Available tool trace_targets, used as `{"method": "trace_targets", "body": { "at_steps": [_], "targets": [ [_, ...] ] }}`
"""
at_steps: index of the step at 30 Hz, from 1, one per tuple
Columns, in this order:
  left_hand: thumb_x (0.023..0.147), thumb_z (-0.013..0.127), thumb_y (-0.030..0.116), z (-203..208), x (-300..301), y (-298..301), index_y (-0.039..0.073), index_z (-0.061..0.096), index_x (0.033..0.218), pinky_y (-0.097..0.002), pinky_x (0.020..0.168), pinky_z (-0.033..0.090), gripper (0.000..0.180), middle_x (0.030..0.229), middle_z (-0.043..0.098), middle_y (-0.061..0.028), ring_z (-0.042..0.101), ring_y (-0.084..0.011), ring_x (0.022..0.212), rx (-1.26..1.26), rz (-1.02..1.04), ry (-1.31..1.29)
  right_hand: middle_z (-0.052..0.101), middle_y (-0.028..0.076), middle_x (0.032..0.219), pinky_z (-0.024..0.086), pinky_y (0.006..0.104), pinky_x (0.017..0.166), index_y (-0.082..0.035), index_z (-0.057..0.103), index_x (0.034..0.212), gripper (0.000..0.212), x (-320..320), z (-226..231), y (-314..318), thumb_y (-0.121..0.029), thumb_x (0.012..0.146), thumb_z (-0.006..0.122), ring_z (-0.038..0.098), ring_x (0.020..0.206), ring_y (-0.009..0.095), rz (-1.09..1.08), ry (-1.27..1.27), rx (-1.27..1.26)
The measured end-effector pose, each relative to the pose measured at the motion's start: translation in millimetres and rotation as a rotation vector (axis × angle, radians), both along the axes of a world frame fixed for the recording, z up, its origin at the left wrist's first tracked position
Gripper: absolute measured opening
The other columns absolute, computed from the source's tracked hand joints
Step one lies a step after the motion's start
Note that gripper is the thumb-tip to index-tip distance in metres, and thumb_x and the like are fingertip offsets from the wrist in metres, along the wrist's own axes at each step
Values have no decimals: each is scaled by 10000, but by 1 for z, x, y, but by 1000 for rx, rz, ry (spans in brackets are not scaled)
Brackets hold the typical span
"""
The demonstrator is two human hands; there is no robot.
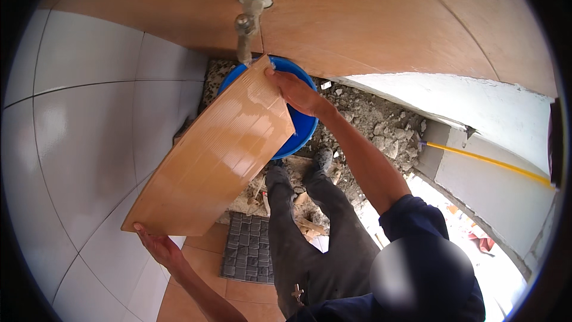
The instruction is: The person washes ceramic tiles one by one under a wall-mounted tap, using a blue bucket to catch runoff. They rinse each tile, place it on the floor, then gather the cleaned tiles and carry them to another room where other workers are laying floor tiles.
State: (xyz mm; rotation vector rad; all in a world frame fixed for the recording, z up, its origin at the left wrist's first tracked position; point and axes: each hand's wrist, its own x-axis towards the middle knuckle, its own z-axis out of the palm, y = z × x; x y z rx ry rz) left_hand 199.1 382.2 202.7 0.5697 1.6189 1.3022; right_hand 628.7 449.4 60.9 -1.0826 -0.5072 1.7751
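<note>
holding the wide tan tile [208, 161] aslant, guided from afar, i have its far end over the blue bucket [307, 128], just beside the mouth of the tap [244, 27]; whether they touch, i cannot tell. my right hand [298, 93] pinches the far right edge, thumb on the upper face, the other fingers mostly hidden beneath. my left hand [159, 247] pinches the near left corner, thumb at the edge, its other fingers partly hidden. the upper face is finely ridged toward the far end and shines wet, so i judge it slippery: firm, even pressure from both sides should serve better than a hard squeeze at one corner. i would carry the weight on the fingers underneath, hold the far end above the bucket so drips fall inside, and leave a little room at the tap to spare the edge a chip. the white wall [89, 59] stands near on the left, so any turn calls for care, and rubble [387, 134] on the right probably makes footing uneven.
</note>
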Motion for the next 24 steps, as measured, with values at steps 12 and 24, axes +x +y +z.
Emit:
{"method": "trace_targets", "body": {
  "at_steps": [12,24],
  "targets": [
    [888,576,438,-15,18,22,66,508,1205,-354,961,386,493,1220,524,-44,473,-169,1144,8,-54,-18,561,88,1172,391,294,947,21,480,1268,615,13,-6,5,-488,924,491,513,1063,141,-77,-142,34],
    [873,590,458,-50,23,81,49,434,1274,-373,1006,350,594,1243,514,-60,458,-177,1169,18,-164,-38,546,122,1194,423,296,934,47,403,1318,670,31,5,-3,-485,921,496,520,1073,163,-217,-236,86]
  ]
}}
